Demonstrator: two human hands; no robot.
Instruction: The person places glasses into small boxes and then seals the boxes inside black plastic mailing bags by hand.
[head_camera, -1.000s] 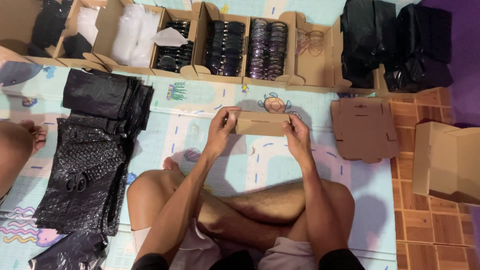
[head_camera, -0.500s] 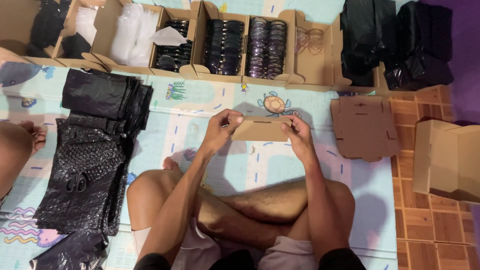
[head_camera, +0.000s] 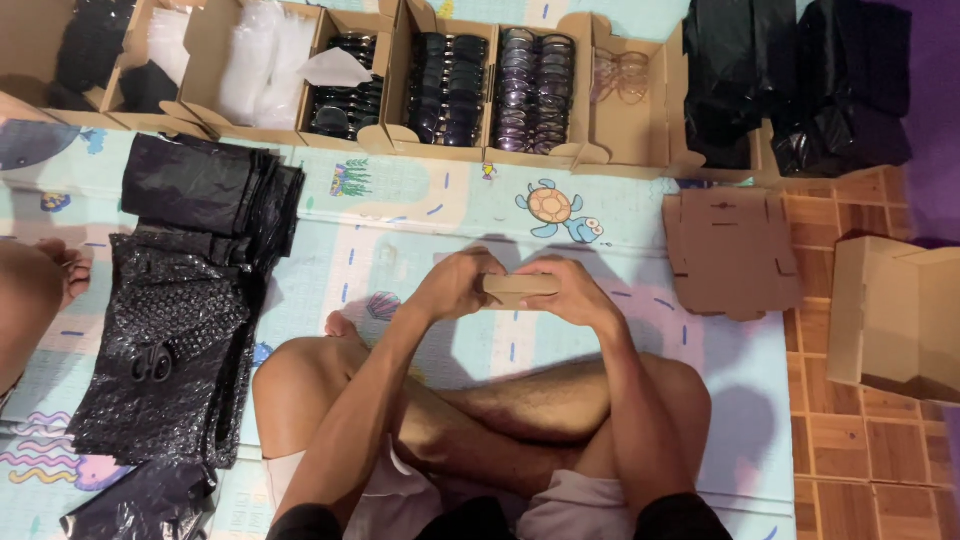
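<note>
**Both hands working a small cardboard box over the mat**

Head view: person sitting cross-legged on a play mat (head_camera: 420, 215). Left hand (head_camera: 455, 285) and right hand (head_camera: 570, 292) are both closing round a small flat cardboard box (head_camera: 520, 285), held between them just above the shins, fingers curled over its ends, thumbs underneath as far as I can tell.

Handling, my guess: box is looking light, thin card, stiff along folds but easy to crush or bend in the middle; not slippery. Best taken at the ends or corner edges w/ light pinch, not squeezing the flat faces.

Around: flat box blank (head_camera: 730, 250) lying to the right, open carton (head_camera: 895, 315) beyond it; trays of sunglasses (head_camera: 495, 90) along the top; black bubble bags (head_camera: 175, 330) to the left.
</note>
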